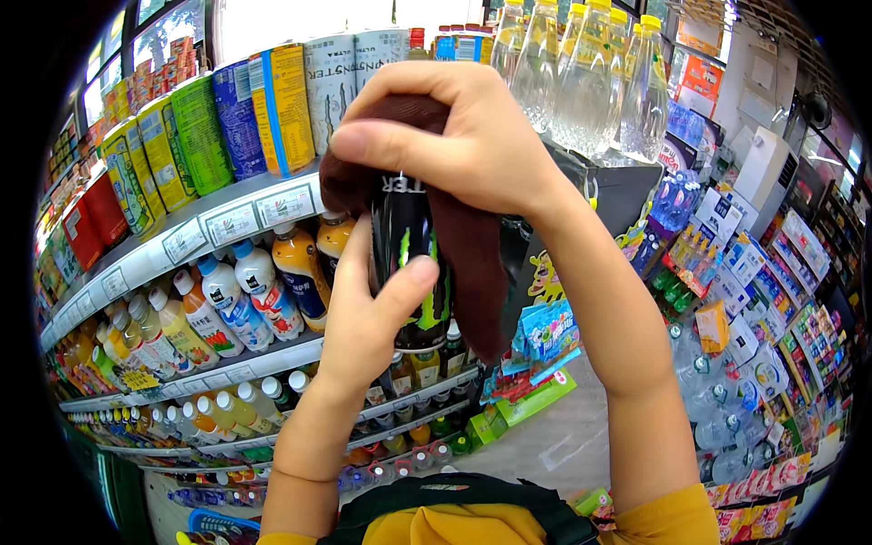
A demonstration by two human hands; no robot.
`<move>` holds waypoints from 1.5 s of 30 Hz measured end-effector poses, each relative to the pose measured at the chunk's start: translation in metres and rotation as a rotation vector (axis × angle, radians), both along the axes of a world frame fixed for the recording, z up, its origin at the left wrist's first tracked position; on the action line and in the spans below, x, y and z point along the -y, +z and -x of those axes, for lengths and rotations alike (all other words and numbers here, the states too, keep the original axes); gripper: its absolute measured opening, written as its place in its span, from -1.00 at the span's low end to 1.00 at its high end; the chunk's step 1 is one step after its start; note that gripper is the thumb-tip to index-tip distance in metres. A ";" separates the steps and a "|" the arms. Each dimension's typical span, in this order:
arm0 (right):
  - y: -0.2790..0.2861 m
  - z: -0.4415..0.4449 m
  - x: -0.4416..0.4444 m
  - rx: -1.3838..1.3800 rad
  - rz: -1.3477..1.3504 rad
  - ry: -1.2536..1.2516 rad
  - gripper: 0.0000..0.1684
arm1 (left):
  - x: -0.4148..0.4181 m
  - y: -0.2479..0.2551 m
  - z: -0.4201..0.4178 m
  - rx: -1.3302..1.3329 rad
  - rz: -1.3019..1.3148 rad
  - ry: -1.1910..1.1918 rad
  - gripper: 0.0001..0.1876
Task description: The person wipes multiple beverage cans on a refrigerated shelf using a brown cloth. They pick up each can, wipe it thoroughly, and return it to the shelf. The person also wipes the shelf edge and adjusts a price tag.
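Note:
A black Monster energy drink can [417,231] with green claw marks is held in front of the top shelf. My left hand [371,300] grips its lower part, thumb across the front. Over the can's top lies a dark brown cloth [473,272], which my right hand [456,136] pinches and presses against the can. One end of the cloth hangs down along the can's right side. The can's top is hidden by cloth and fingers. White drink cans [330,75] stand on the shelf just behind.
Colourful cans [201,136] line the top shelf, whose rim [225,221] bears price tags. Bottles [259,293] fill the lower tiers. Clear bottles with yellow caps [589,82] stand at the shelf's right end. Snack packets [545,337] hang below. Large water bottles [722,415] are stacked at right.

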State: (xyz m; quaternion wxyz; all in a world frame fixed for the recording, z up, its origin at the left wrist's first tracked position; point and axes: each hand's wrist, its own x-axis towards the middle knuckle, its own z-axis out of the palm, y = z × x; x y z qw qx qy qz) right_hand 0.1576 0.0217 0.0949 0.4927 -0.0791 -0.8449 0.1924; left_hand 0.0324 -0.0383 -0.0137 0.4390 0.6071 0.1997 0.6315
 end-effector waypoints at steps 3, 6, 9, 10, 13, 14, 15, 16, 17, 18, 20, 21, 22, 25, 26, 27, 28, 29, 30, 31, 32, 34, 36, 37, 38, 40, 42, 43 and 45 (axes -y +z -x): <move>-0.007 0.000 0.006 -0.379 0.021 0.079 -0.67 | -0.005 -0.014 -0.008 0.356 0.185 -0.333 -0.38; -0.018 0.008 0.003 -0.643 -0.020 -0.025 -0.72 | -0.010 -0.029 -0.013 0.433 0.254 -0.441 -0.35; -0.031 -0.002 -0.008 -0.863 -0.012 -0.215 -0.71 | -0.015 -0.035 -0.009 0.452 0.244 -0.667 -0.31; -0.031 -0.010 -0.013 -0.928 0.042 -0.237 -0.72 | -0.015 -0.037 -0.009 0.439 0.219 -0.624 -0.29; -0.021 -0.020 -0.004 -1.015 0.195 -0.257 -0.53 | -0.018 -0.042 -0.014 0.375 0.121 -0.347 -0.24; -0.019 -0.022 0.003 -0.861 -0.045 -0.538 -0.49 | -0.019 -0.040 -0.018 0.364 0.081 -0.242 -0.23; -0.022 -0.022 0.004 -0.606 -0.096 -0.316 -0.56 | -0.019 -0.038 -0.021 0.336 0.087 -0.260 -0.22; -0.026 -0.022 0.005 -0.342 -0.101 -0.087 -0.59 | -0.018 -0.037 -0.023 0.310 0.094 -0.276 -0.22; -0.031 -0.022 0.002 -0.187 -0.121 -0.064 -0.61 | -0.019 -0.038 -0.027 0.306 0.089 -0.276 -0.21; -0.037 -0.021 -0.002 -0.035 -0.144 -0.031 -0.61 | -0.018 -0.039 -0.030 0.317 0.064 -0.221 -0.18; -0.050 -0.019 -0.009 -0.178 0.048 0.204 -0.64 | -0.016 -0.041 -0.031 0.307 0.081 -0.274 -0.18; -0.055 -0.017 -0.010 -0.252 0.138 0.321 -0.66 | -0.011 -0.041 -0.033 0.325 0.107 -0.288 -0.18; -0.056 -0.017 -0.009 -0.355 0.251 0.319 -0.75 | -0.012 -0.046 -0.036 0.355 0.135 -0.300 -0.20; -0.056 -0.020 0.002 -0.537 0.376 0.114 -0.82 | -0.015 -0.047 -0.038 0.362 0.176 -0.296 -0.25; -0.061 -0.017 0.002 -0.607 0.384 0.074 -0.81 | -0.016 -0.046 -0.035 0.345 0.173 -0.275 -0.26; -0.066 -0.017 0.004 -0.628 0.363 0.078 -0.78 | -0.017 -0.046 -0.035 0.325 0.172 -0.261 -0.27; -0.073 -0.010 0.008 -0.639 0.317 0.087 -0.72 | -0.015 -0.047 -0.038 0.342 0.150 -0.176 -0.30; -0.081 -0.003 0.012 -0.649 0.272 0.096 -0.64 | -0.017 -0.050 -0.043 0.387 0.085 -0.070 -0.30; -0.093 -0.010 0.010 -0.448 0.150 -0.011 -0.44 | -0.019 -0.055 -0.039 0.364 0.028 0.041 -0.33; -0.102 -0.015 0.012 -0.301 0.064 -0.090 -0.27 | -0.023 -0.058 -0.034 0.337 -0.023 0.143 -0.35; -0.112 -0.018 0.016 -0.230 0.005 -0.107 -0.24 | -0.022 -0.053 -0.034 0.369 -0.030 0.207 -0.36; -0.134 -0.019 0.025 -0.167 -0.061 -0.109 -0.20 | -0.028 -0.047 -0.029 0.458 -0.052 0.223 -0.35; -0.156 -0.012 0.033 -0.238 -0.032 -0.037 -0.19 | -0.023 -0.040 -0.030 0.586 -0.017 0.072 -0.30; -0.161 -0.011 0.034 -0.279 0.012 -0.019 -0.20 | -0.025 -0.045 -0.026 0.534 -0.056 0.042 -0.25; -0.163 -0.009 0.035 -0.379 0.123 0.014 -0.22 | -0.030 -0.049 -0.029 0.509 -0.086 0.102 -0.24; -0.150 -0.005 0.039 -0.529 0.258 0.055 -0.23 | -0.036 -0.056 -0.025 0.419 -0.140 0.164 -0.23; -0.126 -0.022 0.034 -0.410 -0.002 -0.121 -0.30 | -0.031 -0.046 -0.023 0.317 -0.105 0.119 -0.32; -0.117 -0.032 0.027 -0.306 -0.187 -0.239 -0.32 | -0.027 -0.032 -0.024 0.246 -0.111 0.063 -0.35; -0.108 -0.038 0.024 -0.118 -0.376 -0.343 -0.30 | -0.023 -0.029 -0.020 0.277 -0.003 -0.110 -0.35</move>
